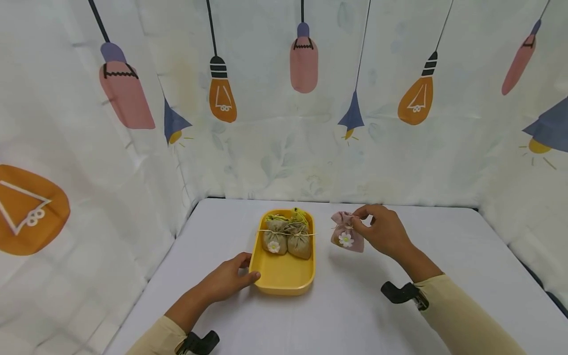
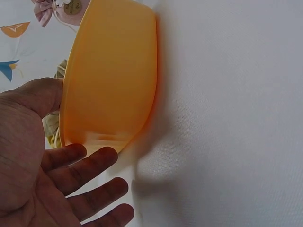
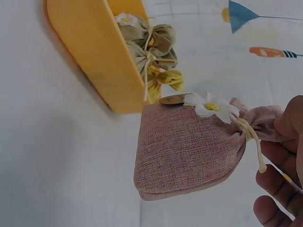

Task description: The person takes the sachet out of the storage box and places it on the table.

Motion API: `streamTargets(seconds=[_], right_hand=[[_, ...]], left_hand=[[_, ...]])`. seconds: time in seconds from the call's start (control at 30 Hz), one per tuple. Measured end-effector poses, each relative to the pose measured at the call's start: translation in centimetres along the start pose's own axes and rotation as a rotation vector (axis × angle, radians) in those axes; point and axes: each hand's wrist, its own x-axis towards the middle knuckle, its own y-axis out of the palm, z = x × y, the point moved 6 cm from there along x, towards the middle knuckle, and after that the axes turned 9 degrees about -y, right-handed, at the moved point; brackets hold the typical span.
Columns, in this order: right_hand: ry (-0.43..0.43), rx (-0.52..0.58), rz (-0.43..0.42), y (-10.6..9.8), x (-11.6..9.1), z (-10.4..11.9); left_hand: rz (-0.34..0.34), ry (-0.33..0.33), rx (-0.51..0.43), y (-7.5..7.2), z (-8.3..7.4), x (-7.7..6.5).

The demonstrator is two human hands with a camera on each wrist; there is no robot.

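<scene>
Diffuse light casts soft shadows on the table (image 1: 337, 320); wrist views look dimmer.

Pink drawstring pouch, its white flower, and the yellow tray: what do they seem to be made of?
Pink drawstring pouch: matte woven cloth, perhaps linen-like; crossing threads show up close.

White flower: matte, thin petals, fabric or paper; the look leaves it open.

Yellow tray: probably moulded plastic, with a smooth, even-coloured wall, rounded edges and a faint sheen.

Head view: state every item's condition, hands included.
Yellow rectangular plastic tray: upright, open-topped
Two rounded beige cloth bags: tied, in tray
Yellow cloth beyond them: mostly hidden, state unclear
Pink gathered cloth bag: tied, held up
Left hand: touching tray
Right hand: pinching pink bag
</scene>
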Motion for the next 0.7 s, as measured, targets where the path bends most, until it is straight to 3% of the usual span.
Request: streamTargets(seconds=[0.7], right_hand=[[0.025, -0.016, -0.036, -2.0, -0.9, -2.0]], left_hand=[[0.001, 0.014, -0.013, 0.1, 0.1, 0.1]])
